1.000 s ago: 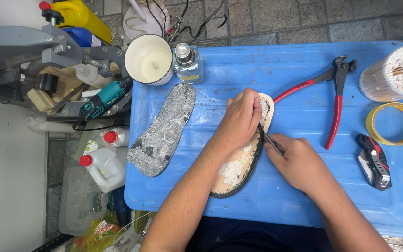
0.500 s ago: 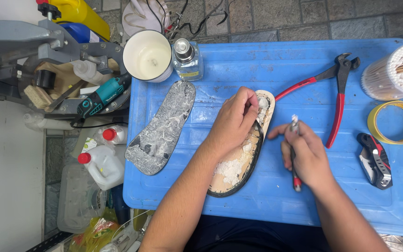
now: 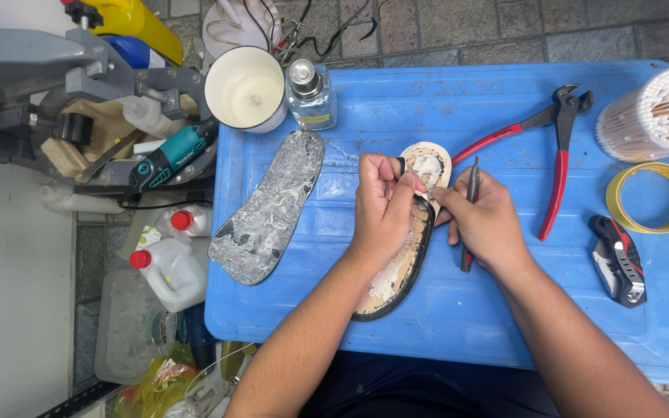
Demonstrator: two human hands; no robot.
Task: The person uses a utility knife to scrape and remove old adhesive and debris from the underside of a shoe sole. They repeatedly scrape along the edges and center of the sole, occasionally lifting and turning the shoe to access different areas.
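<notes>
A shoe sole with a black rim and a tan, glue-crusted inside lies on the blue plastic table. My left hand presses on its upper half, fingers curled at the heel end. My right hand holds a slim red-handled tool upright in its fist while its fingertips pinch at the sole's heel beside my left fingers. A second, grey sole streaked with white glue lies apart to the left.
Red-handled pincers, a yellow tape roll, a black and red cutter and a tub of cotton swabs sit at the right. A white cup and a glass bottle stand at the back; tools and jugs lie left of the table.
My right hand lifted the tool off the sole's edge, swung it upright, then came back so its fingertips meet my left fingers at the heel. My left hand shifted toward the heel.
</notes>
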